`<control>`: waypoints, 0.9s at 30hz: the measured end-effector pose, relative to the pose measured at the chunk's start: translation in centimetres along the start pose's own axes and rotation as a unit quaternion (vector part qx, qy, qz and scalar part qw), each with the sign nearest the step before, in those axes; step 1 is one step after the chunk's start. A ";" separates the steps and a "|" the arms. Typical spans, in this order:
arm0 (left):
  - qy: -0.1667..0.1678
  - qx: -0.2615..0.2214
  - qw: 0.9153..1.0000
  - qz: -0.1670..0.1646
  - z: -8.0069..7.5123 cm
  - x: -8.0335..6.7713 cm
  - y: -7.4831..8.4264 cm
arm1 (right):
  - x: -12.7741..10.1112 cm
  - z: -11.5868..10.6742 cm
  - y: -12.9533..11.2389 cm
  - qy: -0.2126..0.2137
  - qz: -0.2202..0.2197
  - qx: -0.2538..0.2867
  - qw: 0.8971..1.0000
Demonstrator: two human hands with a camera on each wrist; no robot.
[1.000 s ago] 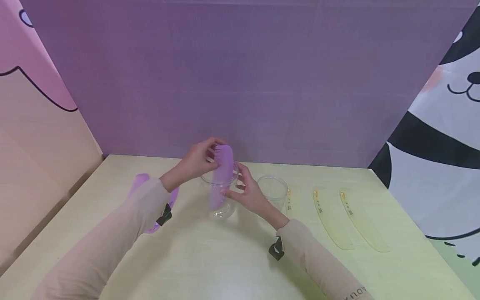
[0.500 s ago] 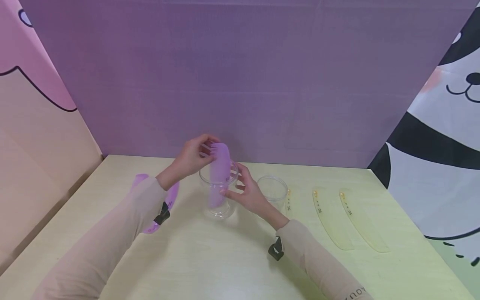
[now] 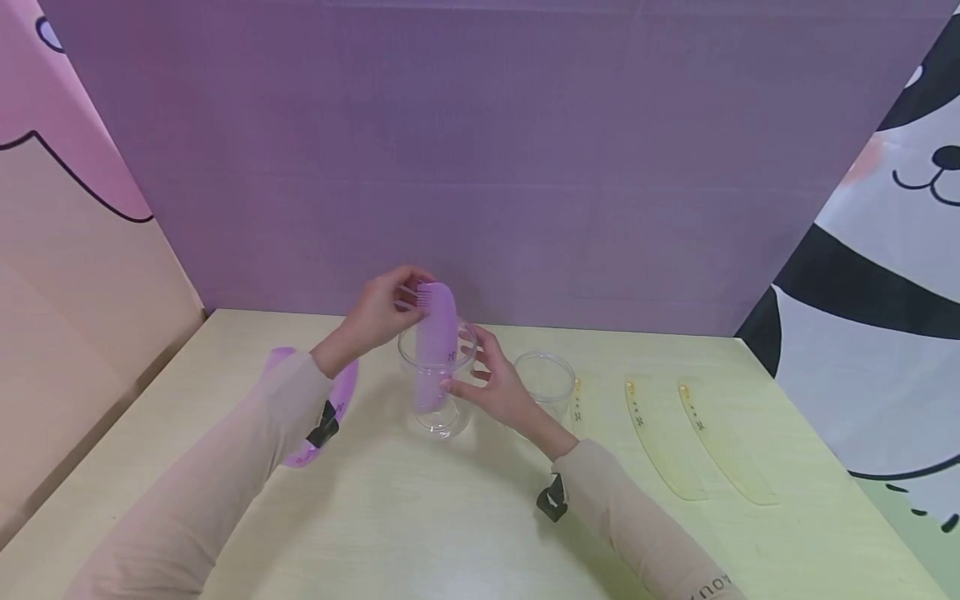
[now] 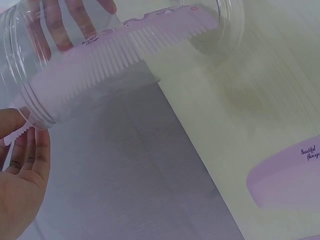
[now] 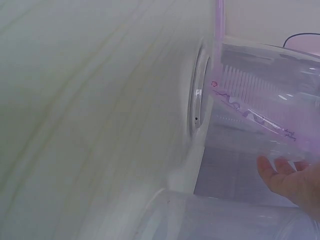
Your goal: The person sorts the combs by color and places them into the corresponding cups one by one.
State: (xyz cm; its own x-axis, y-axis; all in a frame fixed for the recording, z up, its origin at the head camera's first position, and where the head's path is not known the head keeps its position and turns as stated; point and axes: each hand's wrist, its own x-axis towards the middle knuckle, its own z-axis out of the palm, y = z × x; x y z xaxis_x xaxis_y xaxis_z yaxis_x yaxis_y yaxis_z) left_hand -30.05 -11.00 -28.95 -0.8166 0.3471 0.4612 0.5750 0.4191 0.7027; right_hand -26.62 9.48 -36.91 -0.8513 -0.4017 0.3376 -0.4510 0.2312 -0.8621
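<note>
Just below the middle of the head view, a purple comb stood nearly upright inside a clear jar, its upper end above the rim and pinched between the thumb and fingers of a person's left hand. The right hand gripped the jar from the right, thumb in front, fingers curled behind. Whether the comb's lower tip touched the jar's floor could not be told. The comb looked light, stiff and smooth, probably plastic, its thin teeth the likeliest part to snap; the solid spine or blunt upper end seemed the safest hold. The jar, glossy and apparently light, looked apt to slip or tip, best steadied around its wall. Compared with one second earlier, the comb's top and the left hand sat slightly farther left and higher, and print on the spine showed more clearly; the right hand lay nearly unchanged. Other purple combs lay partly hidden by the left sleeve, while a second jar and yellow comb-like pieces lined the table's right side.
</note>
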 end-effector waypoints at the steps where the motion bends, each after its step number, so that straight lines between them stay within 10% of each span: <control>1: 0.000 0.001 1.000 0.000 0.0 0.0 0.0 | 0.0 0.0 -0.1 -0.001 0.001 0.002 1.000; 27: -0.005 0.018 1.000 -0.013 -0.4 0.1 -0.7 | -0.6 0.1 -3.1 -0.009 0.019 0.016 1.000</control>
State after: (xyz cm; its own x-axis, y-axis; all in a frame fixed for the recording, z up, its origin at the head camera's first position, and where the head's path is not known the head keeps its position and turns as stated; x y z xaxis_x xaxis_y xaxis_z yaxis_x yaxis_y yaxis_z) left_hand -30.56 -11.56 -29.16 -0.8307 0.3448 0.4370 0.5553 0.4576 0.6944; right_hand -24.68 8.92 -34.43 -0.8621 -0.4095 0.2984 -0.4098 0.2173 -0.8859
